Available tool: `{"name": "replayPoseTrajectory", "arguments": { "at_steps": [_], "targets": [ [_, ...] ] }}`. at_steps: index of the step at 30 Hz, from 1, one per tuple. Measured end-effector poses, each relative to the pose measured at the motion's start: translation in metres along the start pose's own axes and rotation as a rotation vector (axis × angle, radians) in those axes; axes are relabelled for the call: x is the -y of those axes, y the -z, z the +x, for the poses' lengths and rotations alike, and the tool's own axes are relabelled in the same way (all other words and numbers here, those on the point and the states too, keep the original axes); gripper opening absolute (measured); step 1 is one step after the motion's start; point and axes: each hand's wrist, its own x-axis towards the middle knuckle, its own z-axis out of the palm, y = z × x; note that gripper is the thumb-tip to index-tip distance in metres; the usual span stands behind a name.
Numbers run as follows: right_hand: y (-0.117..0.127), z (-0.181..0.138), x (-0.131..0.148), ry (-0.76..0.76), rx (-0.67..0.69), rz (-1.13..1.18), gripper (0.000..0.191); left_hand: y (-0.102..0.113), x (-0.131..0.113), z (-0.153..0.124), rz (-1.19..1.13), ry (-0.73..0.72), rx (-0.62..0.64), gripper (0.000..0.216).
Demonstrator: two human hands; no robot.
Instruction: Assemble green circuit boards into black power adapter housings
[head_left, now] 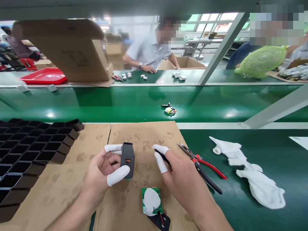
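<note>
Black open-topped boxes (pixel 39 146) stand in rows at left, while the left hand (pixel 103 165), palm turned inward, grips a black case (pixel 128 156) with orange showing in its slot, and the right hand (pixel 176 168), back upward, pinches a slim tool (pixel 165 158) near it, a board (pixel 152 201) lying between the forearms.
</note>
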Motion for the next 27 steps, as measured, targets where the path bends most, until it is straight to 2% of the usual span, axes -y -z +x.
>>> {"name": "replayPoseTrajectory", "arguments": {
  "at_steps": [4,8,10,12,15,18,20,21,22,24,27],
  "targets": [
    [-0.002,0.0,-0.004,0.007,0.026,-0.03,0.031,-0.006,-0.009,-0.003,-0.027,0.035,-0.012,0.073],
    [0.0,0.002,-0.003,0.022,0.03,-0.093,0.027,-0.012,-0.018,-0.005,-0.09,0.133,0.002,0.074],
    [0.003,0.002,0.003,0.067,0.0,-0.006,0.026,-0.013,-0.018,-0.006,-0.108,0.15,0.025,0.074],
    [0.005,-0.001,0.012,0.09,0.007,0.203,0.033,-0.011,-0.014,-0.007,-0.085,0.124,0.082,0.072],
    [0.004,-0.008,0.024,-0.021,0.112,0.51,0.042,-0.01,-0.006,-0.009,0.068,-0.079,0.162,0.059],
    [-0.005,-0.013,0.03,-0.234,0.227,0.793,0.053,-0.01,-0.001,-0.012,0.428,-0.483,0.156,0.051],
    [-0.013,-0.013,0.031,-0.337,0.241,0.94,0.06,-0.009,0.001,-0.014,0.679,-0.745,0.18,0.053],
    [-0.018,-0.013,0.031,-0.366,0.225,0.982,0.057,-0.009,0.002,-0.014,0.763,-0.831,0.206,0.056],
    [-0.022,-0.012,0.031,-0.383,0.209,1.009,0.052,-0.009,0.004,-0.015,0.808,-0.873,0.224,0.058],
    [-0.03,-0.011,0.031,-0.389,0.178,1.069,0.041,-0.009,0.01,-0.018,0.811,-0.846,0.219,0.063],
    [-0.036,-0.012,0.031,-0.329,0.108,1.13,0.041,-0.01,0.017,-0.024,0.742,-0.762,0.092,0.07]
  ]
}}
